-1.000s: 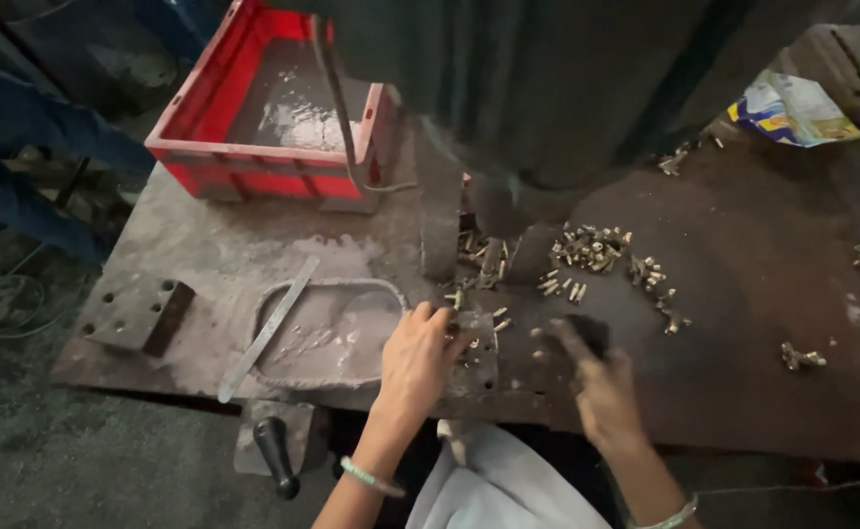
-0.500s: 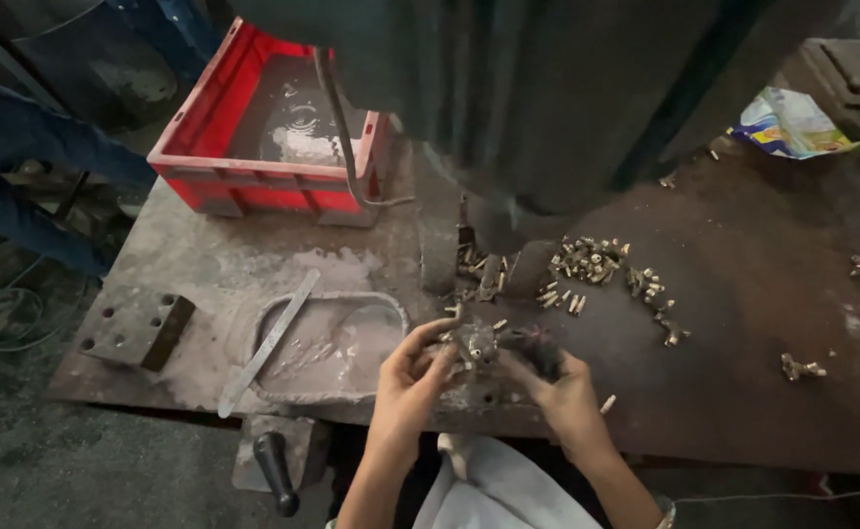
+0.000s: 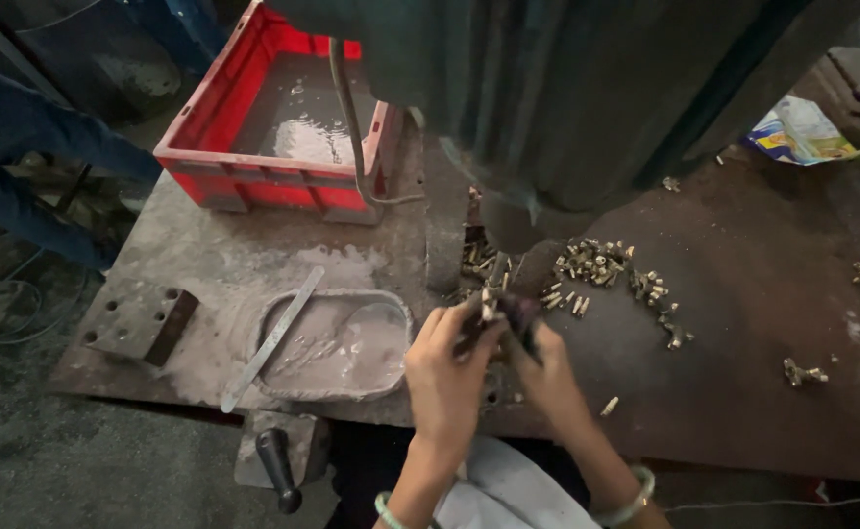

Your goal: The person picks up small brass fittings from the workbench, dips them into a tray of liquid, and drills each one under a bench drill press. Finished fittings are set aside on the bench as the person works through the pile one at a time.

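Hands first, from the head camera: my left hand and my right hand are up close together over the front edge of the metal table. They touch each other at the fingertips. The left fingers are pressed together and pinch a small brass part that sticks up a little. The right fingers are curled and hold something small and dark, but it is too blurry for me to tell what. I see a green bangle on my left wrist and a pale bangle on my right wrist.

Just past my hands lies a pile of small brass parts, spread out in a line to the right. A few more lie alone, well apart, near the right side. One small part lies close to my right hand.

Left of my hands sits a shallow grey tray with milky water in it. A flat metal strip leans across its left rim. Further left is a thick metal block with holes.

At the back stands a red crate holding cloudy water. A big dark green machine hangs over the middle of the table. A black handle sticks out below the table edge
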